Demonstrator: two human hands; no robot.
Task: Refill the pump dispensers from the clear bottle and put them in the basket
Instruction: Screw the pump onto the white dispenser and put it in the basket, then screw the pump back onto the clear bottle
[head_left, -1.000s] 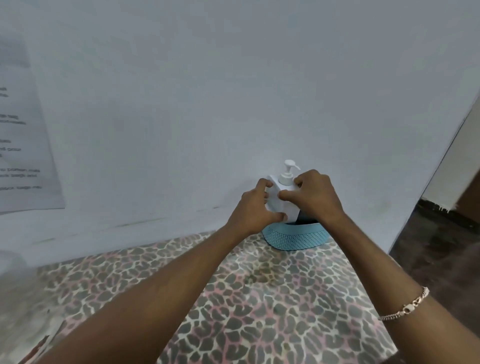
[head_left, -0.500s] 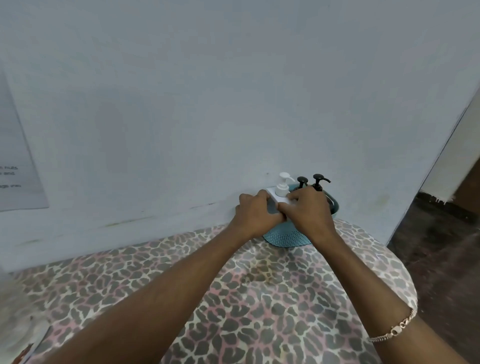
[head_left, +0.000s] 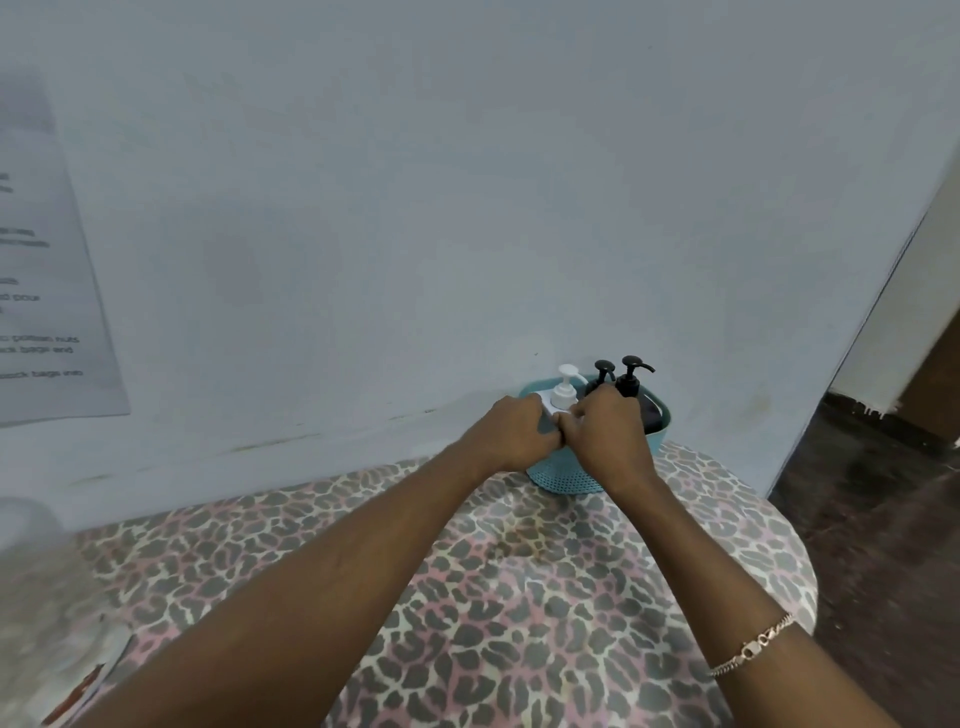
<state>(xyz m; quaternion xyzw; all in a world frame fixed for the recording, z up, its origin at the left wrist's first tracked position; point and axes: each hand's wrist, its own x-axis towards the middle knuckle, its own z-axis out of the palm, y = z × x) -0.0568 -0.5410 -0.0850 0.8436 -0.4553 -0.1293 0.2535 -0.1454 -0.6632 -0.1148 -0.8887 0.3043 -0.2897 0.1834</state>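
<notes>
Against the pale wall, both hands, left hand (head_left: 511, 434) and right hand (head_left: 605, 434), were clamped on the white dispenser (head_left: 562, 396) (upright, sensibly), which wanted lowering straight into the teal basket (head_left: 563, 480) beside the black dispensers (head_left: 626, 382).

Basket (head_left: 566, 480) at the tabletop's (head_left: 519, 597) far edge against the wall (head_left: 467, 182), three pump dispensers inside, one (head_left: 563, 392) left of two (head_left: 628, 382), both hands (head_left: 519, 436) at its left dispenser

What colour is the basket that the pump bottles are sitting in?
The basket is light teal blue with small perforations low on its side, seen in the head view, the only one.
</notes>
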